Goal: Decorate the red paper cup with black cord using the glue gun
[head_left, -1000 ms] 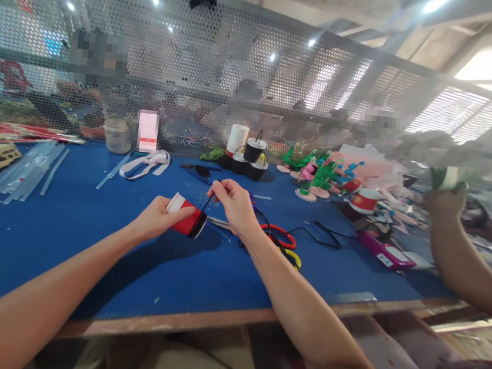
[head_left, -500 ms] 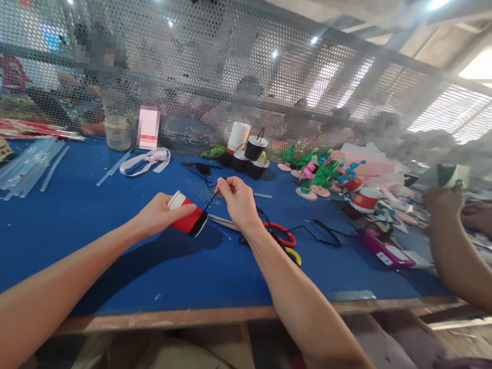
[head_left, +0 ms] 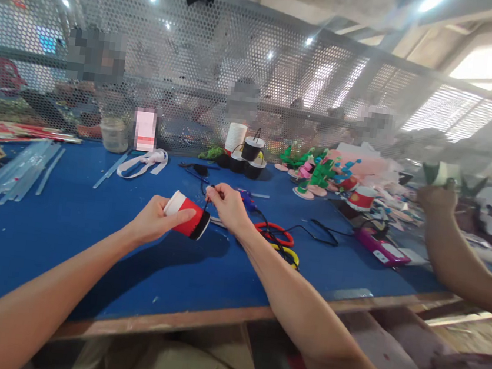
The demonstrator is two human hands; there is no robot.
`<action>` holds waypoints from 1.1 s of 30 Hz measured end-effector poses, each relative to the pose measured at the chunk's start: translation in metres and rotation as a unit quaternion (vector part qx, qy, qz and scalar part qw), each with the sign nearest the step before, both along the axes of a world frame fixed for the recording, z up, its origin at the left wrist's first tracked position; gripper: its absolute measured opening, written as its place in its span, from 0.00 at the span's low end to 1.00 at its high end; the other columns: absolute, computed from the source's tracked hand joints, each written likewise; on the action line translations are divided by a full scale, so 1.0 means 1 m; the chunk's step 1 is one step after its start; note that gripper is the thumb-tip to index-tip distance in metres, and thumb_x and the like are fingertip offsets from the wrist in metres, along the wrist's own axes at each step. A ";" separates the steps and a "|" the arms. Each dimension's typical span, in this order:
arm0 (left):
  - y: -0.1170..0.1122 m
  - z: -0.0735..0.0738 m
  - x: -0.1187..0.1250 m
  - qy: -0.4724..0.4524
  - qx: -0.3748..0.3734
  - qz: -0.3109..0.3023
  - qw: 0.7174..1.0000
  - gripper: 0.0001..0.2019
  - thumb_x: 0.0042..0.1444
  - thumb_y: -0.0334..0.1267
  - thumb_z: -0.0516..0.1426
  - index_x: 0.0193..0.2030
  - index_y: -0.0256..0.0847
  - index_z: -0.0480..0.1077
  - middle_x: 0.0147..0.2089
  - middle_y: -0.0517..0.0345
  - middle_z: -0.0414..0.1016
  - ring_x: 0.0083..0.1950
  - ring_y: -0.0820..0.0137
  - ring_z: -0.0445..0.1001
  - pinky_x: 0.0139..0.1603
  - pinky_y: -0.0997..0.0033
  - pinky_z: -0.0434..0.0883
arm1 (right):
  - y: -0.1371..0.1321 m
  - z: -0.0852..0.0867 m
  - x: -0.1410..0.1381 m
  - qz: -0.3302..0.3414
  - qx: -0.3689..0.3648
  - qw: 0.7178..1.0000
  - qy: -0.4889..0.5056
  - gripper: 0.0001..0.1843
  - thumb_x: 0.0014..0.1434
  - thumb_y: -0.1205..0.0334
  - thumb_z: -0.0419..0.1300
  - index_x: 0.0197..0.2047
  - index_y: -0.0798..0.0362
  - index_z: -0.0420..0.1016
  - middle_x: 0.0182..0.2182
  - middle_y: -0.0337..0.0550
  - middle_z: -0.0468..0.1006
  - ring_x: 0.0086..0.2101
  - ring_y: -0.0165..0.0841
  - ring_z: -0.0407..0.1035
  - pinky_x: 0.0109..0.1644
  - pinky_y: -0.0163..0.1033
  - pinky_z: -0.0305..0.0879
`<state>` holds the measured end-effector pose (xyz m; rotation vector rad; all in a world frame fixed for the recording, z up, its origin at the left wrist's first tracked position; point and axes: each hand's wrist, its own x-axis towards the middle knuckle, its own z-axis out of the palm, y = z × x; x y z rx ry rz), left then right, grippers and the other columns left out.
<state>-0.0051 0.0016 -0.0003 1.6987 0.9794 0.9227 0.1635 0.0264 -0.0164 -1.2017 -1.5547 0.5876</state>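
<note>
Tilted on its side, a red and white paper cup (head_left: 185,219) with a black band at one end is gripped by my left hand (head_left: 156,219), thumb along its side. My right hand (head_left: 226,205) pinches a thin black cord (head_left: 206,202) just above the banded end. The cord runs down to the cup's black part. Below my right wrist lie scissors with red and yellow handles (head_left: 285,254), partly hidden by the forearm. A blue tool (head_left: 248,200), perhaps a glue gun, shows behind the right hand.
Black-wrapped cups (head_left: 253,148) and a stack of white cups (head_left: 236,138) stand at the back. Clear strips (head_left: 25,171) and white ribbon (head_left: 144,164) lie left. Green crafts (head_left: 318,178) and a purple device (head_left: 381,247) sit right, near a co-worker's hand (head_left: 437,197).
My right hand has shifted slightly left and down with the cord, closer to the cup. The cup stays in my left hand, turned a little. The blue tool now shows.
</note>
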 end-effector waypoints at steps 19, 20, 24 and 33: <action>-0.006 0.008 0.004 -0.051 -0.010 0.027 0.998 0.18 0.32 0.48 0.63 0.13 0.34 0.64 0.14 0.65 0.58 0.18 0.81 0.52 0.17 0.79 0.52 | -0.004 0.001 -0.006 0.019 -0.079 0.996 -0.022 0.13 0.52 0.60 0.53 0.19 0.53 0.60 0.15 0.32 0.63 0.19 0.26 0.56 0.26 0.33 0.52; -0.005 0.007 0.004 -0.059 -0.014 0.029 0.998 0.18 0.32 0.49 0.63 0.14 0.34 0.66 0.14 0.64 0.59 0.18 0.80 0.54 0.18 0.79 0.54 | -0.004 0.000 -0.007 0.023 -0.085 0.996 -0.023 0.13 0.52 0.60 0.54 0.18 0.53 0.60 0.15 0.32 0.62 0.19 0.25 0.55 0.26 0.33 0.51; -0.001 0.001 0.002 -0.085 -0.016 0.026 0.996 0.17 0.36 0.47 0.62 0.17 0.33 0.68 0.15 0.63 0.62 0.19 0.80 0.57 0.19 0.79 0.56 | -0.002 -0.003 -0.008 0.032 -0.104 0.994 -0.025 0.14 0.51 0.58 0.54 0.18 0.53 0.59 0.13 0.29 0.57 0.18 0.24 0.50 0.24 0.33 0.48; 0.002 -0.004 0.000 -0.122 -0.045 0.037 0.991 0.13 0.36 0.44 0.63 0.19 0.33 0.71 0.17 0.62 0.67 0.19 0.79 0.61 0.21 0.79 0.59 | -0.005 -0.006 -0.012 0.074 -0.148 0.986 0.021 0.16 0.48 0.52 0.55 0.18 0.53 0.59 0.11 0.28 0.53 0.16 0.23 0.44 0.21 0.32 0.43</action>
